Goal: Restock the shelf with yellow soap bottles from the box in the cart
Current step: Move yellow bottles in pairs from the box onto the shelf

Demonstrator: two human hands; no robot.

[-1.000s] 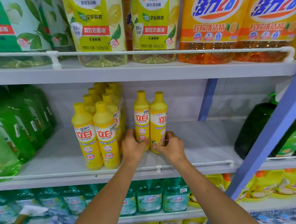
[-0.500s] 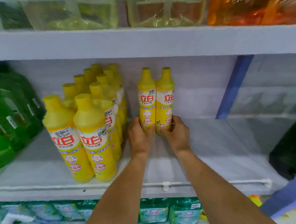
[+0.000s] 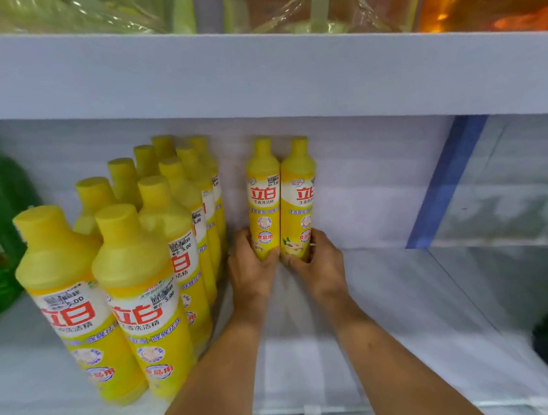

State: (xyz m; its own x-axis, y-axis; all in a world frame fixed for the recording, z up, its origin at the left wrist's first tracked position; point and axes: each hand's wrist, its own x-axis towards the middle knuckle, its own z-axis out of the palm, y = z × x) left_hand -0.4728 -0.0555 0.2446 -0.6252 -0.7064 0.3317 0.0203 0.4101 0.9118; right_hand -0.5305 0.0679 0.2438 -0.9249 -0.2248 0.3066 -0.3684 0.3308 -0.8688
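1. Two yellow soap bottles (image 3: pixel 264 201) are standing upright and touching, deep on the shelf (image 3: pixel 394 312) near its back.
2. Left hand (image 3: pixel 250 273) is curling tightly round one bottle's base; right hand (image 3: pixel 319 267) is gripping the other's.
3. Stocked bottles (image 3: pixel 160 252) are crowding the shelf's left part, just beside.

Glossy yellow plastic soap bottles (image 3: pixel 264 201) with smooth paper-like labels stand on a matt, pale painted shelf (image 3: pixel 385 312); translucent plastic jugs (image 3: pixel 318 5) above.
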